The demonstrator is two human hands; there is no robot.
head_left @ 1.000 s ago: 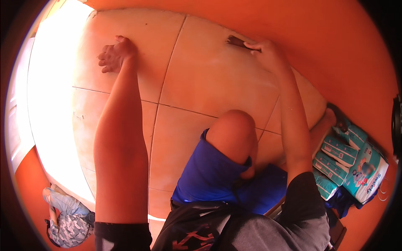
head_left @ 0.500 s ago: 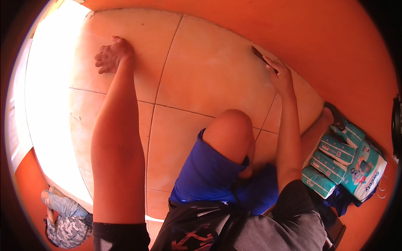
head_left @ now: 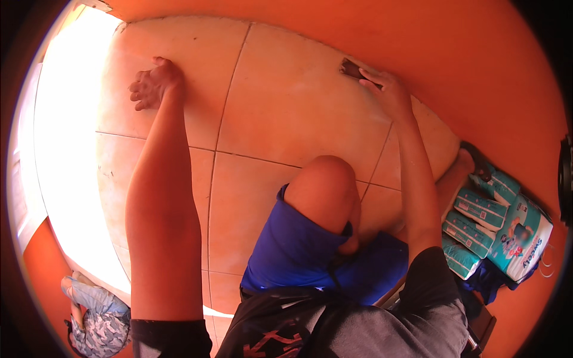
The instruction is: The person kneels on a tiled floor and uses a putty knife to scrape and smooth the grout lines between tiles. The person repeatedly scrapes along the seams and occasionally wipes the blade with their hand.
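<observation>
At the upper left, my left hand [head_left: 156,85] is stretched out at or just over the tiled floor [head_left: 286,107], fingers apart and slightly bent, holding nothing. My right hand [head_left: 387,90], at the upper right near the foot of the wall, is closed on a flat, dark brown oblong thing [head_left: 352,68]. Its squared end sticks out to the left past my fingers; the rest is hidden under them. I cannot make out its exact kind.
An orange wall [head_left: 441,48] runs along the far side and right. Teal-and-white diaper packs [head_left: 519,238] are stacked at the right, by my foot [head_left: 474,161]. Bright light falls on the left. Another person [head_left: 98,316] in camouflage print is at the lower left.
My right hand has moved slightly left with the dark thing, which is turned so its broad face shows. My left hand stays nearly in place, and the view has shifted a little.
</observation>
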